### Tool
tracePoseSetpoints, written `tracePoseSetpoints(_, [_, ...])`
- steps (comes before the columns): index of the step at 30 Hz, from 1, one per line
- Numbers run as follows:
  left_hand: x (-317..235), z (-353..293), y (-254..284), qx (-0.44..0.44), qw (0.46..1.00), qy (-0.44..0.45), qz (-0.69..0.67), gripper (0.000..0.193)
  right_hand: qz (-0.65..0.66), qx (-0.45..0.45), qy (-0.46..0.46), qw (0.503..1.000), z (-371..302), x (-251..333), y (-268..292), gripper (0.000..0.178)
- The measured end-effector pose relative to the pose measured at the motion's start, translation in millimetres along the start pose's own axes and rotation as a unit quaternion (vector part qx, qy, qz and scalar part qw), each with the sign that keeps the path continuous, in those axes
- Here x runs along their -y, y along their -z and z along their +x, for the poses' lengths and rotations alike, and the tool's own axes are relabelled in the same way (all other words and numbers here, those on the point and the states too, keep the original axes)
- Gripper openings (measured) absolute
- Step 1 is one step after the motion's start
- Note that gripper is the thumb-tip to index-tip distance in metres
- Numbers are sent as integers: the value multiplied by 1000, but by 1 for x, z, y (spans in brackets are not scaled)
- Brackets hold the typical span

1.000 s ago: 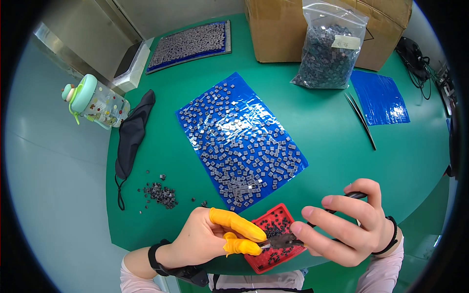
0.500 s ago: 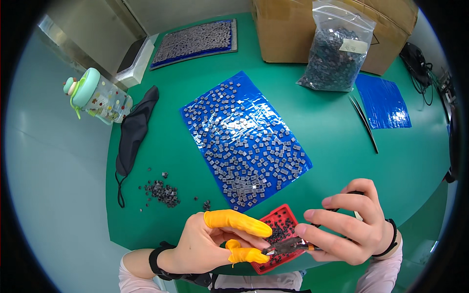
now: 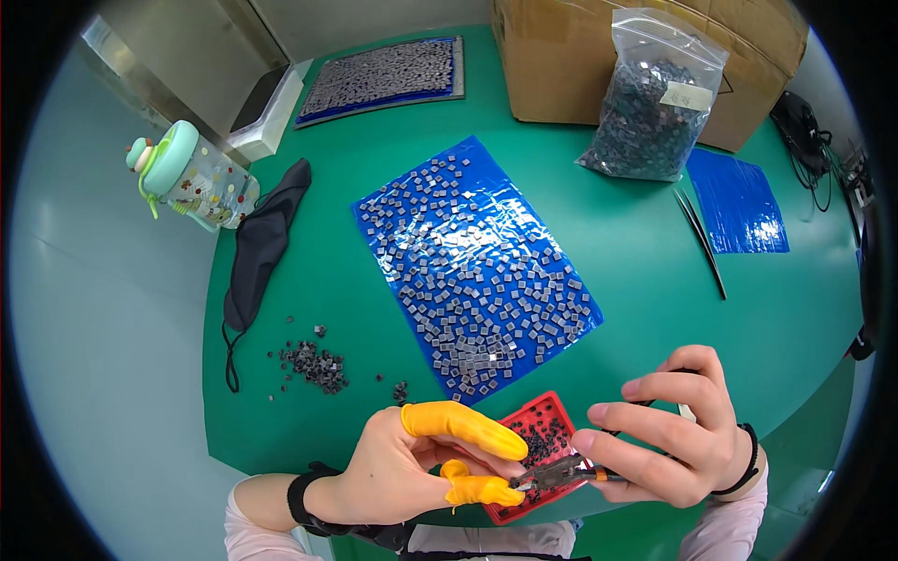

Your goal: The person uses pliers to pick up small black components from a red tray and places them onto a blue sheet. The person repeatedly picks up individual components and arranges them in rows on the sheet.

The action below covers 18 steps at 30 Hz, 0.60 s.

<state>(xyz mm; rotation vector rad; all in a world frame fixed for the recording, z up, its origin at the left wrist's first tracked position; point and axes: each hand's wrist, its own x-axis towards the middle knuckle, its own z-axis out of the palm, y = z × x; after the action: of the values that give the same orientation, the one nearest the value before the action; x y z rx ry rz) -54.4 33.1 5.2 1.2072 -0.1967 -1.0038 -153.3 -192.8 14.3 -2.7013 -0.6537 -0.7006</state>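
My left hand [image 3: 393,467], with yellow finger cots [image 3: 468,428] on index finger and thumb, pinches a small dark piece [image 3: 517,483] at the thumb tip. The index finger is raised apart from the thumb. In my right hand [image 3: 669,435] are dark-jawed pliers [image 3: 559,471] with an orange band on the handle; its fingers curl loosely round the grips. The plier jaws meet the piece at the left thumb. Below both hands a red tray [image 3: 563,411] holds many small black bits, partly hidden by the hands and pliers.
Small square pieces cover a blue sheet [image 3: 486,168]. Left lie a dark pile [image 3: 316,367], a black cloth strap [image 3: 260,243] and a bottle [image 3: 217,187]. Behind are a filled board [image 3: 383,70], a carton [image 3: 552,65] and a zip bag [image 3: 645,122]. Tweezers [image 3: 702,245] lie beside blue film [image 3: 739,201].
The whole view has shifted slightly, so the table things sit a little further right and lower. Both hands keep nearly the same pose, with the plier jaws still at the left thumb.
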Motion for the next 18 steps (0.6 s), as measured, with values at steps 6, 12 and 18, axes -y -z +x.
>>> tracePoseSetpoints(6, [4, 1, 1, 6, 999, -33, 0, 30, 7, 3, -3, 1000, -1, 0, -2, 33])
tracePoseSetpoints(12, [2, 1, 0, 4, 1000, -13, -18, 28, -16, -2, 9, 1000, -3, 1, -1, 31])
tracePoseSetpoints(18, [4, 5, 9, 80, 995, -18, 56, 30, -62, -2, 16, 998, -5, 3, 4, 26])
